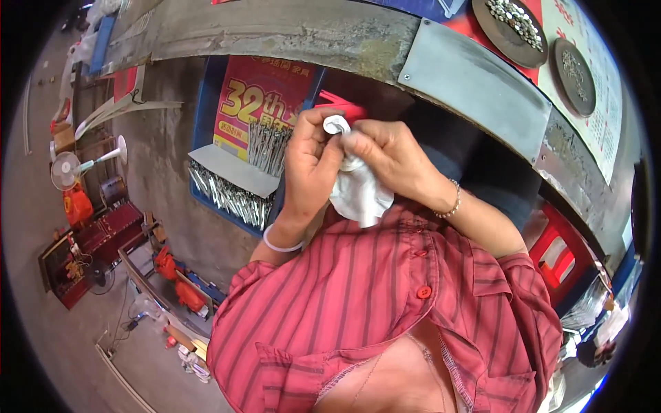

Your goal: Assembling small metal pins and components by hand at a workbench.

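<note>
Both of my hands are raised in front of my chest, close together and closed on a white, soft cloth-like piece (359,196). Its exact kind is unclear. A curled white end (337,124) sticks up between my fingertips, while the wider, crumpled part hangs below my hands. My left hand (311,162) grips it with thumb and bent fingers near the curled end. From the other side, my right hand (396,157) pinches it, and its fingertips nearly meet the left ones. The material inside my fingers is hidden.
A blue bin (206,103) on the left holds many thin metal pieces (231,196) and a red-yellow printed sheet (255,96). Ahead runs a workbench edge with a grey metal plate (475,89). Two dark dishes (575,76) with small parts lie far right. A red stool (554,258) stands right.
</note>
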`<state>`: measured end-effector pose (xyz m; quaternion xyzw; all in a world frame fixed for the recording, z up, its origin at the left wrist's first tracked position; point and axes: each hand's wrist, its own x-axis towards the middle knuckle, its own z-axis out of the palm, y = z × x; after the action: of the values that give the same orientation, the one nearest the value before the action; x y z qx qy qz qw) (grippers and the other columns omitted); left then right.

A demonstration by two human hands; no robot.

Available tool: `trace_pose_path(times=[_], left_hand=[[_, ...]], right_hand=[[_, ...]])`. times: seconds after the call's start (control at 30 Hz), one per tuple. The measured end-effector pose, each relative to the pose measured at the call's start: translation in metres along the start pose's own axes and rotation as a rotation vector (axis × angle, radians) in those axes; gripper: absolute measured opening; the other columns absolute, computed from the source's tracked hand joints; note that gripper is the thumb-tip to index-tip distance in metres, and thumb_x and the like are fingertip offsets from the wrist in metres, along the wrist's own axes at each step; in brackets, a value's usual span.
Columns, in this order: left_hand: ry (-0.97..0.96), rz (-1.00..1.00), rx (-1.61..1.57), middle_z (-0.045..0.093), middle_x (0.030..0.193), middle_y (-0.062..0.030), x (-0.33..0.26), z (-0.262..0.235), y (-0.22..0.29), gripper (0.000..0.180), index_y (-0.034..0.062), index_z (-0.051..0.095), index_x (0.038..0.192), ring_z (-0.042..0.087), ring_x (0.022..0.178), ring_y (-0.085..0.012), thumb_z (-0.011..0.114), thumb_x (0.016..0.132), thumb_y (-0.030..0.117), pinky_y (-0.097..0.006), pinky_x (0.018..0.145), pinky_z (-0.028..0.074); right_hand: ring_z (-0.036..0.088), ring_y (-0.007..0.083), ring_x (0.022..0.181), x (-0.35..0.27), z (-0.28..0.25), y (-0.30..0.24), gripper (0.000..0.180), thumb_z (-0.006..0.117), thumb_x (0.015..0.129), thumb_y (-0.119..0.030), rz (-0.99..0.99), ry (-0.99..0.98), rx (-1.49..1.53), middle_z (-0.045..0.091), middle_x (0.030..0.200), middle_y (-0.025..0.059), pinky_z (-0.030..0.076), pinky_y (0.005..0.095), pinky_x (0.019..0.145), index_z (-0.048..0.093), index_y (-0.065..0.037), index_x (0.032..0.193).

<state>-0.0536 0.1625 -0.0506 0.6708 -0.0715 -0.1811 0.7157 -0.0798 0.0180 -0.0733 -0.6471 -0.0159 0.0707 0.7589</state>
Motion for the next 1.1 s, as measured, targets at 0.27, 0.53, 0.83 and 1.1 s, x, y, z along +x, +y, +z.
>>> trace_pose_path(times=[0.27, 0.53, 0.83, 1.1], left_hand=[[0.214, 0.36, 0.134, 0.055, 0.094, -0.0041, 0.0, 0.017, -0.012, 0.019, 0.002, 0.048, 0.106, 0.054, 0.085, -0.009, 0.05, 0.089, -0.005, -0.022, 0.078, 0.043], [0.42, 0.343, -0.047, 0.059, 0.094, -0.0053, 0.009, -0.002, 0.0, 0.015, -0.0004, 0.053, 0.107, 0.056, 0.084, -0.0087, 0.05, 0.091, -0.001, -0.022, 0.075, 0.046], [-0.009, 0.259, 0.583, 0.059, 0.093, -0.007, -0.008, 0.013, -0.01, 0.033, -0.0037, 0.056, 0.107, 0.055, 0.082, -0.0126, 0.058, 0.091, 0.025, -0.028, 0.068, 0.045], [0.034, 0.118, 0.265, 0.057, 0.08, -0.0002, -0.016, 0.016, -0.024, 0.026, -0.0014, 0.057, 0.101, 0.048, 0.071, -0.0049, 0.046, 0.098, 0.022, -0.022, 0.06, 0.04]], right_hand=[[0.049, 0.0167, 0.052, -0.002, 0.001, -0.01, 0.034, 0.056, 0.092, -0.024, -0.019, 0.048, -0.094, 0.047, 0.057, 0.0123, 0.04, 0.0336, 0.049, 0.049, 0.002, 0.071], [0.048, 0.0028, 0.059, -0.009, -0.017, -0.006, 0.022, 0.059, 0.091, -0.022, 0.292, -0.326, 0.281, 0.057, 0.071, -0.0012, 0.041, 0.0193, 0.051, 0.058, -0.001, 0.094], [0.057, 0.039, 0.06, -0.006, -0.016, -0.002, 0.025, 0.056, 0.089, -0.021, -0.127, 0.079, -0.332, 0.054, 0.061, 0.019, 0.044, 0.0406, 0.051, 0.048, 0.0, 0.078], [0.059, 0.0346, 0.066, -0.006, -0.015, -0.006, 0.023, 0.062, 0.085, -0.019, -0.297, 0.183, -0.345, 0.056, 0.07, 0.0161, 0.046, 0.0384, 0.057, 0.05, -0.001, 0.091]])
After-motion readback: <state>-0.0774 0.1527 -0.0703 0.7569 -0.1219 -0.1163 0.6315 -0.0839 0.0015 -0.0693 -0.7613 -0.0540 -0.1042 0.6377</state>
